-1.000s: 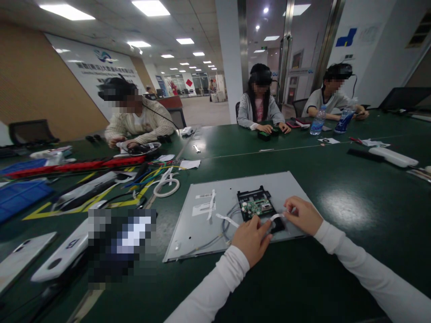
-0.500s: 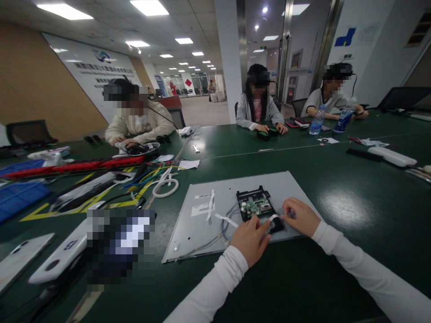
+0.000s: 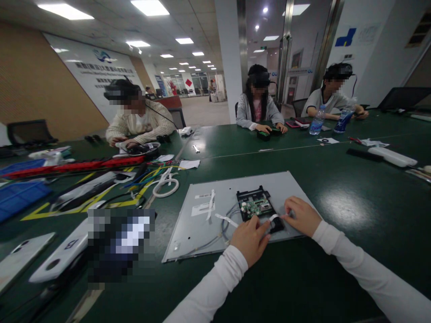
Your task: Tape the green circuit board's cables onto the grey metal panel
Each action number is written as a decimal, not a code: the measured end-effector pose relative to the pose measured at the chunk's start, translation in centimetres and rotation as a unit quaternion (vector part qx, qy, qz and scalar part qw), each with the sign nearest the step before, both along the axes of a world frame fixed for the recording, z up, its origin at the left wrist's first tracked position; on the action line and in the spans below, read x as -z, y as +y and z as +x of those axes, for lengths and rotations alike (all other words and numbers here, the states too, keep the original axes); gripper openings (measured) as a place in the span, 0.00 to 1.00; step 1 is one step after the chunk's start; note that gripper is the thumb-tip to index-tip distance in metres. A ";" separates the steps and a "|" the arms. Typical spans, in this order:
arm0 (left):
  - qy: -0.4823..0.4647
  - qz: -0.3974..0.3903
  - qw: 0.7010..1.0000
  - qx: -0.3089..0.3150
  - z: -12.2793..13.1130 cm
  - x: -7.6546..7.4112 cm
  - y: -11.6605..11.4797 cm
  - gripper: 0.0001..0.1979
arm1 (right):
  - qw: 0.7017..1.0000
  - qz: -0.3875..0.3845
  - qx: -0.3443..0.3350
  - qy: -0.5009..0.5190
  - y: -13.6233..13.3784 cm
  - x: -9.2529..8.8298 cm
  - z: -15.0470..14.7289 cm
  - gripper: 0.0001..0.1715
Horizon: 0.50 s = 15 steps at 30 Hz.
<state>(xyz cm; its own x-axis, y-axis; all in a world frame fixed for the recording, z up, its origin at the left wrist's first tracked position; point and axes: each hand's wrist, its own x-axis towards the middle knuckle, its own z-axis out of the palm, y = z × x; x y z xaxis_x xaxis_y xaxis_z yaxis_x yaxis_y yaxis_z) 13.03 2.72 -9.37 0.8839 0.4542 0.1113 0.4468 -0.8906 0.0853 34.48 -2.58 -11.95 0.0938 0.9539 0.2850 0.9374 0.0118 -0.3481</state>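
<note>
Panel on green table, ceiling lights

The left hand lies with fingers extended at the near side of a black frame bearing a circuit board, on a grey panel. A white strip is at its fingertips. The right hand, fingers curled, is at the strip's other end; its grip cannot be confirmed. A tape roll lies left of the panel.

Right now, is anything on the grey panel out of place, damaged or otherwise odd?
Nothing stands out as damaged or spilled. Only the grey cable looks slightly untidy, curling across the grey panel left of the circuit board.
</note>
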 end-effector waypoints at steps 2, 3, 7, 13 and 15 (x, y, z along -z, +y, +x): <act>0.001 0.000 1.000 0.001 0.0 -0.1 0.0 0.18 | 1.000 -0.004 0.004 -0.015 0.0 -0.1 0.0 0.07; 0.002 0.000 1.000 0.001 0.0 -0.1 0.0 0.18 | 1.000 -0.006 0.005 -0.024 -0.1 -0.2 0.0 0.08; 0.004 0.001 1.000 0.001 -0.1 -0.2 0.0 0.19 | 0.998 -0.016 0.009 -0.057 -0.2 -0.4 0.0 0.10; 0.003 0.000 1.000 0.005 0.0 -0.2 0.0 0.18 | 0.996 -0.035 0.016 -0.086 -0.3 -0.7 0.1 0.13; 0.002 -0.001 1.000 0.006 0.0 -0.2 0.1 0.18 | 0.995 -0.042 0.021 -0.092 -0.4 -0.7 0.1 0.14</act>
<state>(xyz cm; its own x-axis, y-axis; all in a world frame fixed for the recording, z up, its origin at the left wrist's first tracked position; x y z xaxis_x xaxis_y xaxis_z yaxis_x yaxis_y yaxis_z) 12.99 2.79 -9.20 0.8901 0.4430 0.1072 0.4357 -0.8961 0.0850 34.57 -2.94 -11.29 0.0873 0.9713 0.2213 0.9843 -0.0499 -0.1692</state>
